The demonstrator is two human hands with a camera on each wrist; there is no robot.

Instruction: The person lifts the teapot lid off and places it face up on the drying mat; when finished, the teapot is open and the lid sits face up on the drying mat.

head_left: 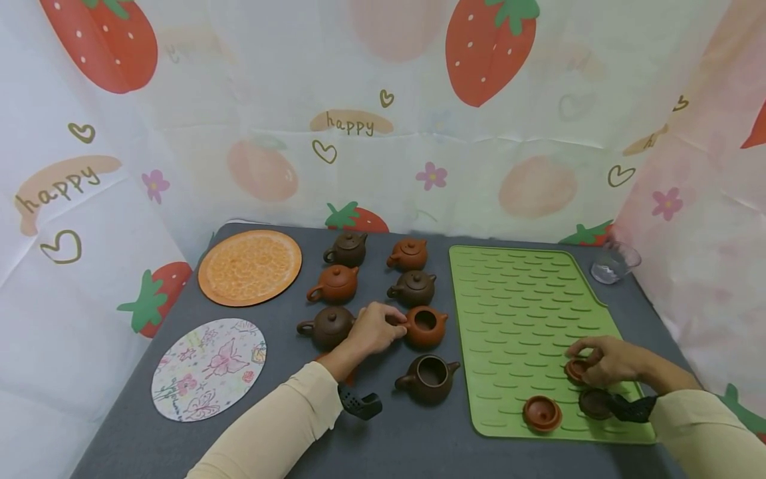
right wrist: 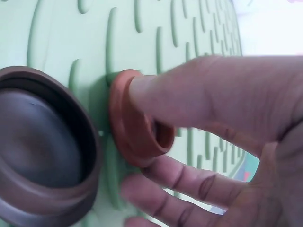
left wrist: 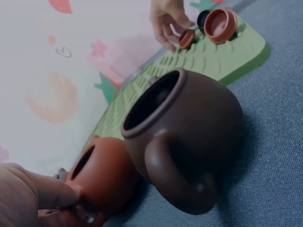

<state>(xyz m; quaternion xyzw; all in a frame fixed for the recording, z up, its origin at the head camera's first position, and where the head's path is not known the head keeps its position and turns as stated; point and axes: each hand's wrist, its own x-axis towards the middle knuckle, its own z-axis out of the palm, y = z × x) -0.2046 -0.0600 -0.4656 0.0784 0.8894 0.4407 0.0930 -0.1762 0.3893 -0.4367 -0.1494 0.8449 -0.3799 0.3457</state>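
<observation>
My left hand (head_left: 374, 329) pinches the handle of a lidless reddish clay teapot (head_left: 426, 328), which sits on the dark cloth. In the left wrist view, the thumb (left wrist: 54, 190) lies against the handle of this teapot (left wrist: 106, 170). A lidless dark brown teapot (head_left: 428, 380) stands just nearer to me. Over on the green mat (head_left: 514, 332), my right hand (head_left: 610, 362) holds a small reddish lid (right wrist: 130, 118) between thumb and fingers, its hollow underside partly showing. Beside it lie an upturned dark lid (right wrist: 42, 146) and another upturned reddish lid (head_left: 542, 414).
Several lidded teapots, such as a dark one (head_left: 332, 327) and a reddish one (head_left: 335, 285), stand in two columns. An orange round mat (head_left: 250, 268) and a butterfly-patterned mat (head_left: 209, 369) lie left. A clear glass vessel (head_left: 613, 263) is at the back right.
</observation>
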